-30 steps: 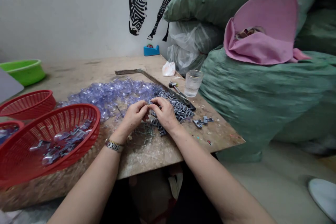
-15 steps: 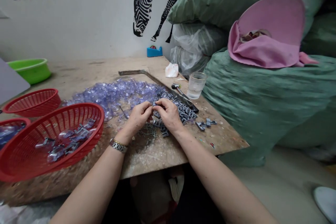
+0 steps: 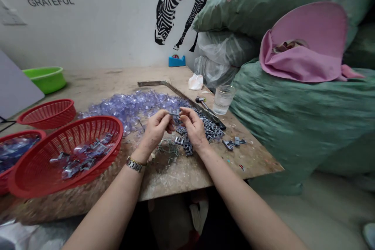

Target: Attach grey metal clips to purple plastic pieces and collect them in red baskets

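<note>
A small grey clip (image 3: 175, 114) is pinched between the fingers of the left hand (image 3: 156, 127) and right hand (image 3: 193, 127), above the surface (image 3: 164, 172); some joined pieces lie in the red basket (image 3: 111, 125); large piles of clear parts (image 3: 129, 105) and grey clips (image 3: 209, 127) appear left unworked.

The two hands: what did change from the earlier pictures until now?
Both hands, left hand and right hand, have lifted off the pile of grey clips and hold a small grey piece between their fingers. The clear purple pieces, red basket and glass stayed in place.
</note>
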A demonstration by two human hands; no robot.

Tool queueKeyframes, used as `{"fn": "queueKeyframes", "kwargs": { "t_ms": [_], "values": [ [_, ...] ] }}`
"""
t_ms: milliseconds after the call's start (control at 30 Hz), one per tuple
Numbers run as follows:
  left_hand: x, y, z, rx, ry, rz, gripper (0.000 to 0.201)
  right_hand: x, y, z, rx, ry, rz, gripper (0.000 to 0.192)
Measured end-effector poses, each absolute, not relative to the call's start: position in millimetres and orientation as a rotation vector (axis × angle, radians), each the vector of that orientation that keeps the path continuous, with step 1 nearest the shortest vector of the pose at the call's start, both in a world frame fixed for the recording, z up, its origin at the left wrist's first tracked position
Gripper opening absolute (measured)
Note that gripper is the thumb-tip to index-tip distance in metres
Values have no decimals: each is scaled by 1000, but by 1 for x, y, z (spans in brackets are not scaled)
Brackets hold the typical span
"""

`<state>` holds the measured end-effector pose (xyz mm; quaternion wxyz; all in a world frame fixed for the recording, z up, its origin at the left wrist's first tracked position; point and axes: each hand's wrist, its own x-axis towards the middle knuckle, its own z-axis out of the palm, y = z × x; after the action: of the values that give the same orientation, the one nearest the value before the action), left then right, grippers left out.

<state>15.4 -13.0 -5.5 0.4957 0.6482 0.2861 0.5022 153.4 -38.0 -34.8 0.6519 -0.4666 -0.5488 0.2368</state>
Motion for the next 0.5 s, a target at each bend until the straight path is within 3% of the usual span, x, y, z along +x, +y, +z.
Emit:
{"fn": "queueKeyframes", "kwargs": {
  "t_ms": [133,233,400,500],
  "values": [
    [-5,-11,19,1151,475,1850,20,156,-37,-38,-1132,-1264,452,33],
    [-30,-10,40,889,330,2119,12,156,-37,-38,-1172,-1333,416,27],
    [-51,-10,51,712,317,2205,38,153,-40,-36,-1179,-1431,399,22],
    [-41,-5,42,791,415,2150,27,152,-41,-36,-1193,-1453,385,20]
  ]
}}
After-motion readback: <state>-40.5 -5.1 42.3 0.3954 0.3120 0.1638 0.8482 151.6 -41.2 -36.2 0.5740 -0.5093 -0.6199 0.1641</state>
